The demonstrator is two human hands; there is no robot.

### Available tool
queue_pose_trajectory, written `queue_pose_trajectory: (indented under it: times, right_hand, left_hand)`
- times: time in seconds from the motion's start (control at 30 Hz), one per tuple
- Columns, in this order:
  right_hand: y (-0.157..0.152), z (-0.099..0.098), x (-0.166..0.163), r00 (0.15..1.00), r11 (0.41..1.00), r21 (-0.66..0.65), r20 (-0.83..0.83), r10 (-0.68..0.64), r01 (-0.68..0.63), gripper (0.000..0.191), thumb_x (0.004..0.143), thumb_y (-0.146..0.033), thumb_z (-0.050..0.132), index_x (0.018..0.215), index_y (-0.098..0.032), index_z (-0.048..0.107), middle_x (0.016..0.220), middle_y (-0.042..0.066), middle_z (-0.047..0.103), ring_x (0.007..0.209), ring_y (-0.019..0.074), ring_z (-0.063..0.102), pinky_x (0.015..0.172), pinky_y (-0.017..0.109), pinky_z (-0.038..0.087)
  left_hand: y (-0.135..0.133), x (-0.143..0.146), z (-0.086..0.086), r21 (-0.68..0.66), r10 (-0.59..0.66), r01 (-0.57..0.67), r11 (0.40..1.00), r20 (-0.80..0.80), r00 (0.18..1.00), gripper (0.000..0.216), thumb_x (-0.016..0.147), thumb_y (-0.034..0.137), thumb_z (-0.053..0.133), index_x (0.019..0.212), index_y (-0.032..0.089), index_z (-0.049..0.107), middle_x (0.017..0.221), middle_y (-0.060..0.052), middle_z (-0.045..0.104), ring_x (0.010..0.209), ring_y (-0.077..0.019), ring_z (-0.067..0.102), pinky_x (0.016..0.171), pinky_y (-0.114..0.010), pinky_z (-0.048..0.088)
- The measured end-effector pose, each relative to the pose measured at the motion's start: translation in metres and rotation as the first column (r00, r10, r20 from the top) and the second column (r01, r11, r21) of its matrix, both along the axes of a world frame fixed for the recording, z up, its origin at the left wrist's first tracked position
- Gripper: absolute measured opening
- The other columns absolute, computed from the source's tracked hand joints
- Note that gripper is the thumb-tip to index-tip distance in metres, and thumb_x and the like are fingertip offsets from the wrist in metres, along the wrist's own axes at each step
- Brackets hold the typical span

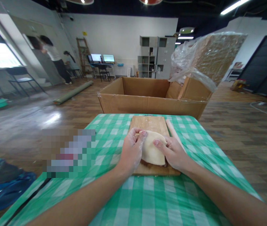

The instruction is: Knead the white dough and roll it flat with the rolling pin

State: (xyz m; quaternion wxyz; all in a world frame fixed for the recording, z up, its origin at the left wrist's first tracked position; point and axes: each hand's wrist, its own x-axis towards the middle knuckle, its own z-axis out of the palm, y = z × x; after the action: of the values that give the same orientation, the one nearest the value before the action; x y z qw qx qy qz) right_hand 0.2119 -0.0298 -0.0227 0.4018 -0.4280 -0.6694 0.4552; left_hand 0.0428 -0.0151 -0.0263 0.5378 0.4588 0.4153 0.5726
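Note:
A pale sheet of dough [152, 150] is held up over a wooden cutting board [147, 121]. My left hand [133, 146] pinches its upper left edge, thumb on the near face and fingers behind. On the other side my right hand [172, 150] grips the right edge, its thumb pressed on the dough near the top. Flour whitens the fingers of both hands. A rolling pin [173, 130] lies along the board's right side, its near part hidden behind my right hand. Dough covers the middle of the board.
The table has a green and white checked cloth [128, 201]. A blurred-out object [72, 152] lies at its left edge, with a black cable [27, 202] running nearer. Beyond the table stands a large open cardboard box [152, 105]. Two people [53, 55] are at the far left.

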Motion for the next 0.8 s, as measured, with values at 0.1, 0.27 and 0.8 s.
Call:
queue_pose_trajectory:
  times: [0.1, 0.27, 0.8]
  right_hand:
    - [0.002, -0.001, 0.001, 0.999, 0.997, 0.070, 0.028, -0.042, 0.040, 0.049, 0.093, -0.066, 0.052, 0.084, -0.021, 0.071, 0.064, 0.004, 0.067, 0.066, 0.0238, 0.068, 0.045, 0.027, 0.049]
    - [0.004, -0.001, 0.003, 0.996, 0.983, 0.176, 0.069, -0.060, 0.047, 0.053, 0.095, -0.066, 0.046, 0.097, -0.022, 0.074, 0.075, 0.006, 0.073, 0.077, 0.0268, 0.072, 0.058, 0.031, 0.055]
    - [0.005, -0.006, 0.007, 0.977, 0.975, 0.195, 0.159, -0.141, 0.109, 0.064, 0.100, -0.067, 0.034, 0.074, -0.020, 0.070, 0.055, 0.004, 0.066, 0.053, 0.0198, 0.065, 0.051, 0.029, 0.051]
  left_hand:
    - [0.002, 0.002, 0.004, -0.138, -0.079, 0.108, 0.985, 0.196, 0.977, 0.037, 0.082, 0.051, 0.074, 0.092, 0.016, 0.065, 0.077, -0.003, 0.072, 0.063, -0.0153, 0.066, 0.059, -0.024, 0.052]
    - [0.002, -0.004, 0.010, -0.216, -0.349, 0.422, 0.880, 0.308, 0.885, 0.038, 0.080, 0.041, 0.079, 0.105, 0.012, 0.072, 0.099, -0.011, 0.076, 0.083, -0.0194, 0.070, 0.076, -0.028, 0.056]
    - [-0.008, 0.000, 0.017, -0.012, -0.172, 0.173, 0.985, -0.192, 0.966, 0.033, 0.078, 0.043, 0.079, 0.092, 0.014, 0.073, 0.086, -0.007, 0.076, 0.077, -0.0206, 0.070, 0.063, -0.025, 0.053]
